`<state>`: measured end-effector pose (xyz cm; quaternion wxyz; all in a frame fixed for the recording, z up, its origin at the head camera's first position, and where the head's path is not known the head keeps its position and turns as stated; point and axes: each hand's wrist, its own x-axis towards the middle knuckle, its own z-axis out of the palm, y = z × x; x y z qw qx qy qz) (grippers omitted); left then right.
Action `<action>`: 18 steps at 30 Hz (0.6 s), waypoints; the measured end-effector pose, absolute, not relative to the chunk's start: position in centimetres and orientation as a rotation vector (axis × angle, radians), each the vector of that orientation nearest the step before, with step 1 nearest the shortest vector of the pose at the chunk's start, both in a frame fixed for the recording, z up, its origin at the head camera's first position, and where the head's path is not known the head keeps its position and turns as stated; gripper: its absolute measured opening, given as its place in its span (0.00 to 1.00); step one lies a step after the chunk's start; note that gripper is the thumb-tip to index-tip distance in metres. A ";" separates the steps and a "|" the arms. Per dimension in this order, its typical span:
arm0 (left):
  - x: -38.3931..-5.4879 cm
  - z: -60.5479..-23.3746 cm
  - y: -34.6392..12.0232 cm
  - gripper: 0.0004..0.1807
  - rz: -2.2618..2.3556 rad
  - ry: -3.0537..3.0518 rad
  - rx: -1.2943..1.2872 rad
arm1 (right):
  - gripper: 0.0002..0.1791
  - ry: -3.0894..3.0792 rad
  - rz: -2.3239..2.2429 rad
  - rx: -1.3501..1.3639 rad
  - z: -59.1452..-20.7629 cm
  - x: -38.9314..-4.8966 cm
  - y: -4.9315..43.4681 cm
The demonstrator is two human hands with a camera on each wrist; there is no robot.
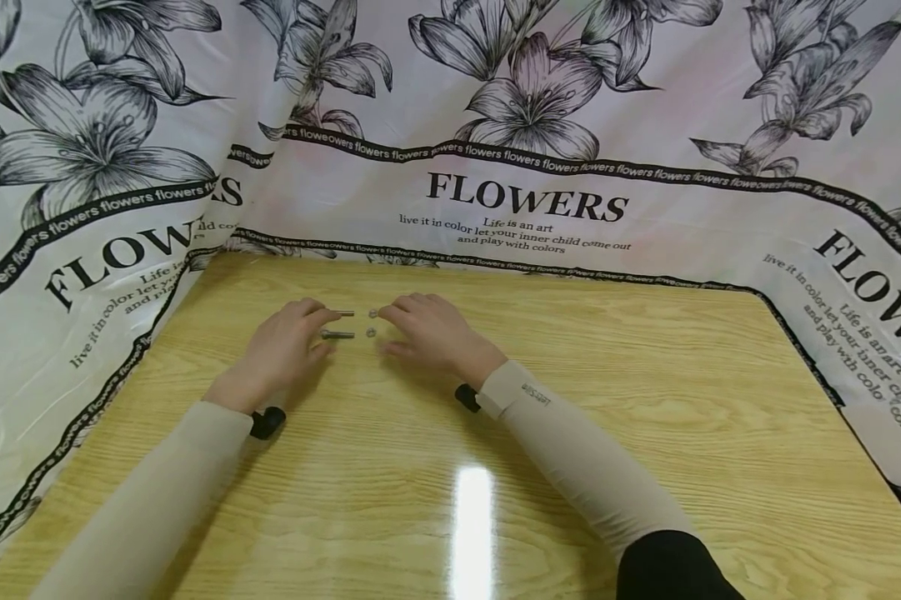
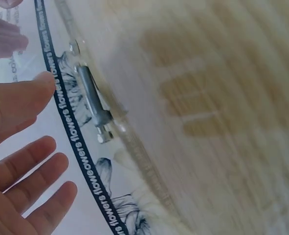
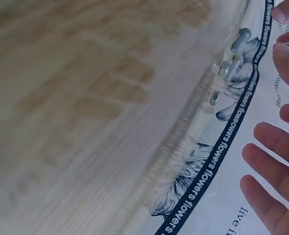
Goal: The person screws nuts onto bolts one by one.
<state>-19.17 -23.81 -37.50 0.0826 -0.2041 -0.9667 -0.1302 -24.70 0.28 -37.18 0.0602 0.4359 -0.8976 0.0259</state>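
Note:
Two silver bolts lie side by side on the wooden table, the nearer bolt (image 1: 339, 335) in full and the farther bolt (image 1: 345, 313) partly behind left fingers in the head view. To their right sit two small hex nuts, a near nut (image 1: 371, 332) and a far nut (image 1: 372, 313). My left hand (image 1: 288, 337) hovers at the bolts' head ends, fingers apart and holding nothing. From the other side my right hand (image 1: 431, 329) reaches over beside the nuts, its index fingertip right at the far one. Spread, bare fingers (image 3: 264, 203) also show in the right wrist view.
The wood-grain table (image 1: 390, 500) stretches toward me and to the right, with a bright light reflection near its front. A flower-printed sheet (image 1: 525, 196) hangs along the back and both sides. Dark wrist cameras sit under both cuffs.

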 end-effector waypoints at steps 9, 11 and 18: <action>-20.3 -37.6 -24.4 0.24 -0.476 -2.987 -0.543 | 0.27 -2.761 0.139 1.350 -37.6 -25.5 -1.0; -20.6 -37.7 -24.4 0.24 -0.492 -3.005 -0.534 | 0.26 -2.772 0.165 1.359 -37.7 -25.6 -1.2; -21.2 -38.0 -24.7 0.23 -0.529 -3.050 -0.527 | 0.23 -2.818 0.276 1.392 -38.3 -26.3 -1.7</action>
